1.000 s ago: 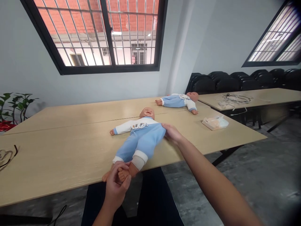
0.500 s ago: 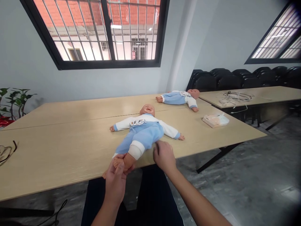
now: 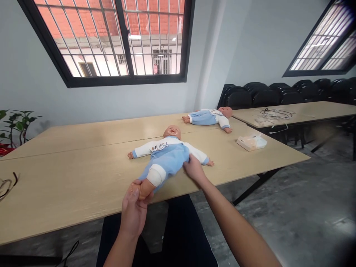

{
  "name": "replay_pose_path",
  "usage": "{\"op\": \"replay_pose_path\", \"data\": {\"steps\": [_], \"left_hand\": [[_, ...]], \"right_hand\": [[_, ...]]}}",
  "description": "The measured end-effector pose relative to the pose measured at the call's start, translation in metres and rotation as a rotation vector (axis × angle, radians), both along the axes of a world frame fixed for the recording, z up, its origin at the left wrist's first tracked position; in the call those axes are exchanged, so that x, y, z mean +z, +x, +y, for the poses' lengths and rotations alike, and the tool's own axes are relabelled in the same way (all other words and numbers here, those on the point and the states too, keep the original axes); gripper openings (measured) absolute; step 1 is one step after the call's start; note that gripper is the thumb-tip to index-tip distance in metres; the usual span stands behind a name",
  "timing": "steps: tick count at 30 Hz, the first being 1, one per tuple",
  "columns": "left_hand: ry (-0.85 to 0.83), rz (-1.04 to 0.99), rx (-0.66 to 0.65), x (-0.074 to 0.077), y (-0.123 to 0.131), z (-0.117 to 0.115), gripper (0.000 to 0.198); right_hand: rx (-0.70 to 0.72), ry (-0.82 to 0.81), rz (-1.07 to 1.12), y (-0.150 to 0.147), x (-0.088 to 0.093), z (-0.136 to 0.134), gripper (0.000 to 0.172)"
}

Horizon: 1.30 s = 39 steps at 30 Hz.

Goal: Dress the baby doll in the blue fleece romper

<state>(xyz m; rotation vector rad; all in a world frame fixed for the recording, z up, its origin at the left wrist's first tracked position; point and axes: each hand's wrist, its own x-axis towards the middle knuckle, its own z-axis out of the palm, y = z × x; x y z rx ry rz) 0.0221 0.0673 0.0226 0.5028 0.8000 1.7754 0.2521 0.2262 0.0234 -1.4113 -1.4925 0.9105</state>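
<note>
A baby doll [image 3: 167, 155] in a blue and white suit lies on its back on the wooden table [image 3: 69, 178], head away from me. My left hand [image 3: 135, 209] is closed round the doll's feet at the table's near edge, lifting the legs a little. My right hand [image 3: 194, 169] rests against the doll's hip on its right side, fingers curled on the blue cloth beneath the doll's outstretched arm.
A second doll [image 3: 208, 117] lies farther back on the table. A tissue pack [image 3: 251, 142] sits near the right edge. Cables [image 3: 274, 115] lie on another table in front of black chairs [image 3: 264, 97]. A plant [image 3: 15, 126] stands at left.
My right hand left the doll's side, drew back toward me, then returned to its hip. My left hand raised the doll's feet slightly. The doll's right arm is now uncovered.
</note>
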Motion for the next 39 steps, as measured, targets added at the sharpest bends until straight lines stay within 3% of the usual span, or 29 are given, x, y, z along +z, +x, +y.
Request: {"op": "replay_pose_path", "data": {"steps": [4, 10, 13, 17, 19, 22, 26, 29, 34, 37, 39], "left_hand": [[-0.001, -0.008, 0.036, -0.001, -0.001, 0.0, 0.037], [-0.014, -0.077, 0.092, 0.001, -0.007, 0.005, 0.036], [-0.024, -0.111, 0.105, 0.003, -0.011, 0.009, 0.033], [-0.029, -0.163, 0.124, 0.005, -0.018, 0.012, 0.027], [-0.026, -0.171, 0.123, 0.005, -0.021, 0.013, 0.029], [-0.014, -0.146, 0.106, 0.004, -0.021, 0.011, 0.034], [0.018, -0.055, 0.051, -0.001, -0.017, 0.006, 0.038], [0.037, 0.031, 0.013, -0.005, -0.012, 0.002, 0.04], [0.049, 0.063, 0.016, -0.006, -0.009, 0.005, 0.043], [0.048, 0.068, 0.021, -0.005, -0.01, 0.007, 0.043], [0.044, 0.09, -0.006, -0.007, -0.01, 0.006, 0.042]], "right_hand": [[0.042, 0.02, 0.051, 0.004, 0.001, 0.001, 0.027], [0.408, -0.161, 0.304, 0.04, 0.004, -0.005, 0.039], [0.479, -0.174, 0.217, 0.05, 0.008, -0.007, 0.035], [0.542, -0.101, -0.066, 0.048, 0.014, -0.007, 0.035], [0.51, 0.006, -0.19, 0.043, 0.015, -0.005, 0.034], [0.353, 0.138, -0.272, 0.036, 0.011, -0.002, 0.031], [0.209, 0.177, -0.245, 0.03, 0.005, 0.0, 0.027], [0.211, 0.122, -0.1, 0.036, 0.005, 0.0, 0.033], [0.407, -0.197, 0.228, 0.06, 0.012, -0.005, 0.054], [0.435, -0.247, 0.15, 0.064, 0.015, -0.006, 0.045], [0.283, -0.155, -0.003, 0.058, 0.012, -0.004, 0.034]]}}
